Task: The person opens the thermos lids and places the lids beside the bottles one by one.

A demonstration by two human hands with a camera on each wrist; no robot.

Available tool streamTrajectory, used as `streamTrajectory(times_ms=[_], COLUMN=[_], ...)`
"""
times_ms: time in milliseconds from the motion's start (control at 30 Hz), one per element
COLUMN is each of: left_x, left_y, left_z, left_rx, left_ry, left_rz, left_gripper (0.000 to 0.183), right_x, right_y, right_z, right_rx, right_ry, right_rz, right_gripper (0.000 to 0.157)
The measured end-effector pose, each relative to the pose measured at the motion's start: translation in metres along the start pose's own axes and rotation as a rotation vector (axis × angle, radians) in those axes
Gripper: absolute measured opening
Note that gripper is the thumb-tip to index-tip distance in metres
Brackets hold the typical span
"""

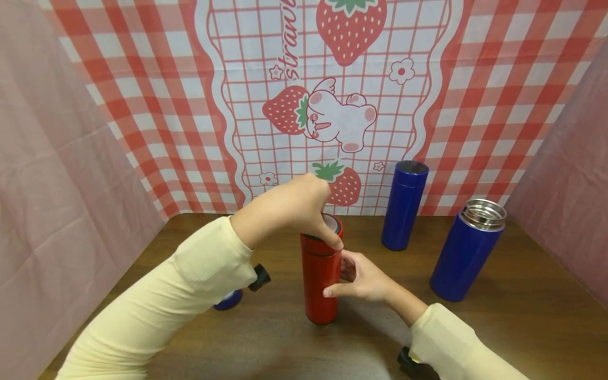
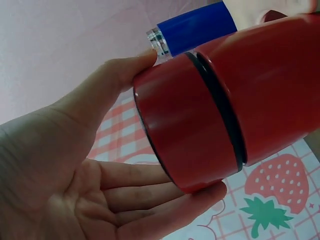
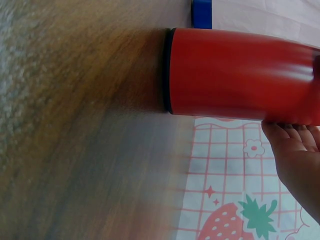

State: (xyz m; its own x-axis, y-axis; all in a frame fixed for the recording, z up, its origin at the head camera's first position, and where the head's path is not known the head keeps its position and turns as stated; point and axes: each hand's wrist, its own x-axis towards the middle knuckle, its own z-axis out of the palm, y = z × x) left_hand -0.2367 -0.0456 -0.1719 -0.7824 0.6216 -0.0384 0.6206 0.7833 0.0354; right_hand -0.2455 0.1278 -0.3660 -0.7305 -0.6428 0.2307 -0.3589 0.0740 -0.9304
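A red thermos (image 1: 321,285) stands upright on the table, a dark band showing between its body and its red lid (image 2: 185,122). My left hand (image 1: 290,208) grips the lid from above, thumb on one side and fingers on the other. Lower down, my right hand (image 1: 363,279) holds the thermos body from the right, its thumb across the front. The right wrist view shows the right hand (image 3: 297,160) against the red body (image 3: 235,75), which rests on its base; part of the grip lies outside that view.
To the right stands a blue thermos (image 1: 463,258) without a lid, its steel mouth exposed. Behind it to the left is a slimmer blue thermos (image 1: 402,211) with a dark top. A blue lid (image 1: 229,301) lies at left, partly hidden by the left sleeve. Patterned cloth (image 1: 237,132) hangs behind.
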Motion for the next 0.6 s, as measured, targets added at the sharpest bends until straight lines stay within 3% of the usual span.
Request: streamTrajectory(times_ms=[233,333,467,600], left_x=[-0.006,-0.008,-0.009,-0.008], left_y=[-0.003,-0.007,-0.012,-0.016], left_z=[0.0,-0.001,-0.005,-0.006], left_rx=[-0.07,-0.09,-0.11,-0.13], left_ry=[-0.05,-0.055,-0.063,-0.11], left_rz=[0.003,0.069,0.19,0.242], left_gripper=[0.054,0.05,0.068,0.065], right_x=[0.0,0.001,0.001,0.001], right_y=[0.002,0.003,0.003,0.002], right_z=[0.0,0.0,0.0,-0.001], right_rx=[-0.002,0.0,0.006,0.009], right_ry=[0.0,0.0,-0.004,-0.005], right_rz=[-0.01,-0.012,0.003,0.007], right_gripper=[0.057,0.06,0.061,0.06])
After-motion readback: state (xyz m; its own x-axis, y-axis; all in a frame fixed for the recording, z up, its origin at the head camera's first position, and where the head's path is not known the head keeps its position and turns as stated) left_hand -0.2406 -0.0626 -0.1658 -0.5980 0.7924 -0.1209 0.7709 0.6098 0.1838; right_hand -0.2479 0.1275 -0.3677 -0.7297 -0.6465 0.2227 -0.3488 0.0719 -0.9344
